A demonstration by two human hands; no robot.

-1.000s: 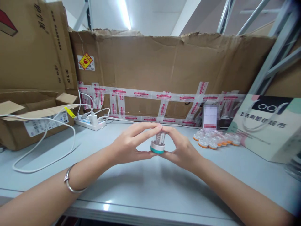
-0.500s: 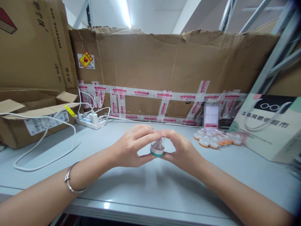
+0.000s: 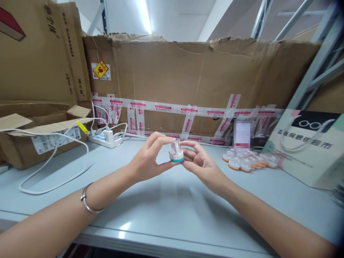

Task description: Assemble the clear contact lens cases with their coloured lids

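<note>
A small contact lens cleaner [image 3: 176,154] with a clear top, a white band and a teal base is held upright above the table. My left hand [image 3: 146,157] pinches it, index finger at the top and thumb beneath the base. From the other side my right hand [image 3: 202,165] closes on it, with the index finger by the clear top and the thumb at the base's edge. The right hand's other fingers are curled behind. To the right stand several similar clear pieces with orange bases [image 3: 245,166], grouped on the table.
A large taped cardboard box [image 3: 166,75] walls off the back of the grey table [image 3: 161,215]. On the left are an open carton [image 3: 16,150], a power strip [image 3: 107,141] and a looping white cable [image 3: 87,157]. A paper bag [image 3: 309,161] leans at right, near a blurred card [image 3: 242,134].
Both hands have raised the contact lens cleaner slightly and shifted it left. My right index finger has moved from its top to its side, and the right fingers have loosened. The view has shifted slightly.
</note>
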